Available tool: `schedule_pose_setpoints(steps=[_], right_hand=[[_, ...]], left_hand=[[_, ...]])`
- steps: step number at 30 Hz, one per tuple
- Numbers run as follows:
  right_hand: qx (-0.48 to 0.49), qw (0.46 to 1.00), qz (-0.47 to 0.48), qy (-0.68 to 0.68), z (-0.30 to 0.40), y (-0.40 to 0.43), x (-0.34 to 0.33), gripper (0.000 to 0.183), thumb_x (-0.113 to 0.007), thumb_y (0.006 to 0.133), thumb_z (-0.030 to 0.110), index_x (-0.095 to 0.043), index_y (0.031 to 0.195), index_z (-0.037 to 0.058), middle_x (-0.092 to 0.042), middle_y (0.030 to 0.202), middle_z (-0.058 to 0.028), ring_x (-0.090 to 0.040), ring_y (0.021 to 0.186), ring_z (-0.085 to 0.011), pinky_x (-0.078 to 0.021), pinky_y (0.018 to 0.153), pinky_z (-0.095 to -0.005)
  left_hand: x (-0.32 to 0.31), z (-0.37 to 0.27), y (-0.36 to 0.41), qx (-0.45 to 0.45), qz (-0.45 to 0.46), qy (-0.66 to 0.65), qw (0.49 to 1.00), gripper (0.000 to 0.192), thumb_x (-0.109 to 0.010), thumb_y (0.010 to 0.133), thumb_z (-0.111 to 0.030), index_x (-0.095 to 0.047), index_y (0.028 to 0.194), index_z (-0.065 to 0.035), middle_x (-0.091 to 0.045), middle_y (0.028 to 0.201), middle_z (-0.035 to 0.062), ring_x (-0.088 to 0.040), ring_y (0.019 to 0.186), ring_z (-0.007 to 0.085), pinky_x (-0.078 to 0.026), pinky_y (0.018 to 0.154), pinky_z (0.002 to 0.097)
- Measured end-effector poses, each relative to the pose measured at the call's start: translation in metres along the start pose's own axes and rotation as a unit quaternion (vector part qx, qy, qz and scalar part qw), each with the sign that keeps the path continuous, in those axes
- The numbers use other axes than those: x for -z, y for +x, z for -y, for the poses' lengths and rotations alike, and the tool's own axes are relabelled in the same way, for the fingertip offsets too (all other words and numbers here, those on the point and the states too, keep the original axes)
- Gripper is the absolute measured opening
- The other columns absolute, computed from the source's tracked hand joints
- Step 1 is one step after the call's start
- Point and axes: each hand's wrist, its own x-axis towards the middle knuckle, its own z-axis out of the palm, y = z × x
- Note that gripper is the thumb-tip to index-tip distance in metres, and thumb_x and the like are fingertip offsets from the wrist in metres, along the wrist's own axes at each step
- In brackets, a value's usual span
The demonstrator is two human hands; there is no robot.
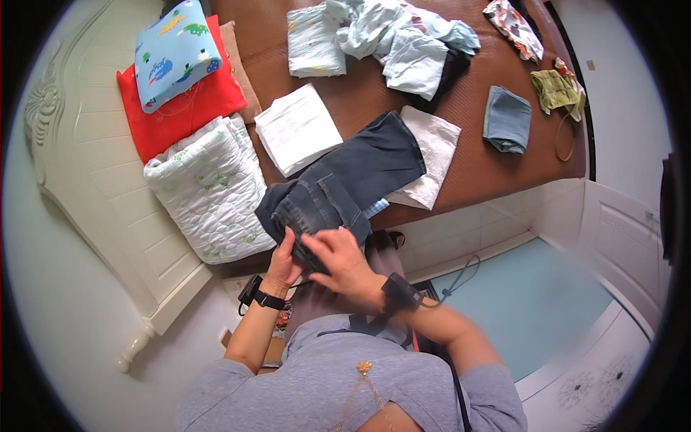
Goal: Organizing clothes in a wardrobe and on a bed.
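Observation:
Dark blue denim jeans point(378, 154) lie folded lengthwise across the near edge of the bed, with a back pocket and seam stitching facing up. My left hand point(284, 263) grips their near left end, thumb on top. Over the same end is my right hand point(345, 264), its fingers spread and slightly blurred, touching or just above the denim. Under the jeans' far right end is a folded off-white cloth point(440, 146). A small blue-and-white checked piece point(376, 208) sticks out at their near side. Left of the jeans rests a folded white cloth point(298, 129).
A brown mat point(518, 178) covers the bed. At left are a folded quilt point(210, 189), a red pillow point(135, 119) and a dinosaur-print bundle point(178, 56). Farther off lies crumpled pale clothing point(415, 65); folded light-blue denim point(506, 120) is at right. A cream headboard point(102, 162) stands left.

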Motion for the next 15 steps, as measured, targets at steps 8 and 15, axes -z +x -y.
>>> schedule_pose_setpoints(steps=[8, 15], right_hand=[[-0.172, 0.916, -0.336, 0.137, -0.035, -0.069, 0.068, 0.08, -0.079, 0.07, 0.025, -0.04, 0.135, -0.0015, -0.051, 0.125, -0.0181, -0.054, 0.106, -0.0283, -0.0444, 0.092, -0.0368], [-0.164, 0.702, -0.556, 0.413, 0.026, -0.204, 0.235, 0.032, -0.069, 0.079, 0.009, -0.062, 0.108, 0.0, -0.067, 0.098, -0.0082, -0.064, 0.09, -0.0166, -0.0509, 0.082, -0.0296]], left_hand=[[-0.107, 0.05, 0.018, -0.04, 0.084, 0.146, 0.985, 0.052, -0.05, 0.096, -0.04, -0.041, 0.135, -0.007, -0.053, 0.13, 0.0073, -0.054, 0.116, 0.0206, -0.046, 0.095, 0.0365], [-0.223, 0.045, -0.014, -0.11, 0.236, 0.145, 0.955, 0.056, -0.05, 0.096, -0.037, -0.037, 0.138, -0.0017, -0.049, 0.135, 0.0109, -0.049, 0.122, 0.0242, -0.039, 0.103, 0.0387]])
